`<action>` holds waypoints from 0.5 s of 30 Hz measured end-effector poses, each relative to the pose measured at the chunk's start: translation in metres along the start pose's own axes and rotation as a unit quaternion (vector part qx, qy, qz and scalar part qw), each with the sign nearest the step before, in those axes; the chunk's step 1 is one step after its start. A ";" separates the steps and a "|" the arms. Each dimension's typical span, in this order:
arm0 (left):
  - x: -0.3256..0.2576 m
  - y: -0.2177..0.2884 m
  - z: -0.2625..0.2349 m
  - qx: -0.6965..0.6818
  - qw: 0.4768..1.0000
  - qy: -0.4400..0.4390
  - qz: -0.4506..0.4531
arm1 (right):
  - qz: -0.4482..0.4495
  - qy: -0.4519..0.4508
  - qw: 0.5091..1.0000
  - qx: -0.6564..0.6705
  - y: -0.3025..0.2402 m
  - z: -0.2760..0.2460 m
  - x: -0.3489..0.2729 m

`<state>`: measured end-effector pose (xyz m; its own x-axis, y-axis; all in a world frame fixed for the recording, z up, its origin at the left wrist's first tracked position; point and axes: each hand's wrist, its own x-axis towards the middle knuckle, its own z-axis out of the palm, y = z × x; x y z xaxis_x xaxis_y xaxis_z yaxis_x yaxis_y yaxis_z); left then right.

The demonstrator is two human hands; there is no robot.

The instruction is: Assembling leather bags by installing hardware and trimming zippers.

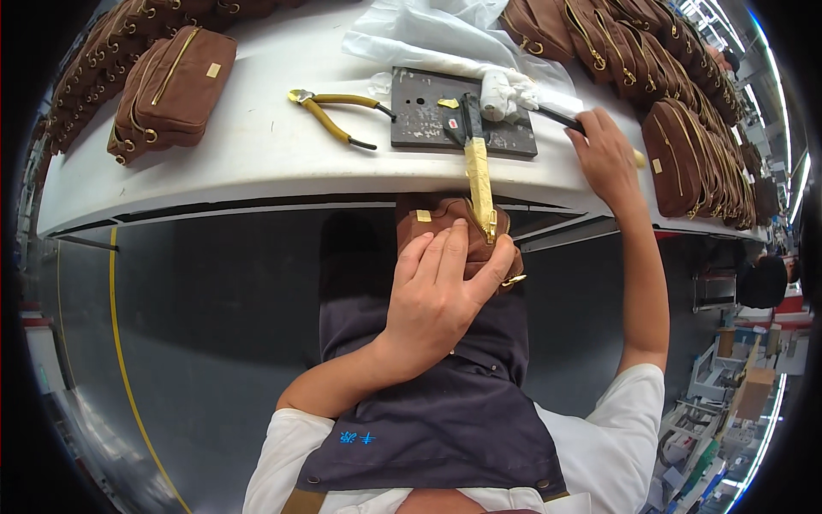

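Observation:
A brown bag with a gold zipper and a small pale tag sits at the table's front edge, over my lap. My left hand presses on it, fingers spread across its top and thumb beside the zipper end. A yellow-taped bar reaches from a dark metal plate to the bag, its near tip by the zipper. My right hand grips the black handle of a hammer-like tool. That tool's white-wrapped head rests over the plate's right side.
Yellow-handled cutting pliers lie left of the plate. One brown bag stands at the left, before rows of similar bags. More bags line the right side. White plastic sheeting lies behind the plate.

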<state>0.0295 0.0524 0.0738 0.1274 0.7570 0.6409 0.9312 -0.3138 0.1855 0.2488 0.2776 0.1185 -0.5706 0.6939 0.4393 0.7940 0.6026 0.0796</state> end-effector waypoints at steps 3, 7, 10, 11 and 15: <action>-0.001 -0.001 0.000 -0.001 1.000 0.012 -0.005 | 0.027 0.007 1.000 0.011 -0.016 -0.025 -0.016; 0.000 -0.001 -0.002 0.001 1.000 0.004 -0.002 | 0.279 -0.220 0.804 0.476 -0.036 -0.074 -0.040; 0.000 0.000 -0.005 -0.005 1.000 -0.007 -0.015 | 0.366 -0.222 0.681 0.594 -0.053 -0.104 -0.064; 0.000 0.000 -0.006 -0.007 1.000 -0.005 -0.024 | 0.357 -0.236 0.689 0.586 -0.058 -0.111 -0.069; -0.002 0.002 -0.003 -0.001 1.000 0.000 -0.024 | 0.317 -0.242 0.753 0.524 -0.076 -0.129 -0.088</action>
<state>0.0296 0.0488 0.0756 0.0835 0.7711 0.6312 0.9353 -0.2792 0.2174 0.2656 0.1202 0.1893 -0.3577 0.8824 -0.3058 0.4833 -0.1053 -0.8691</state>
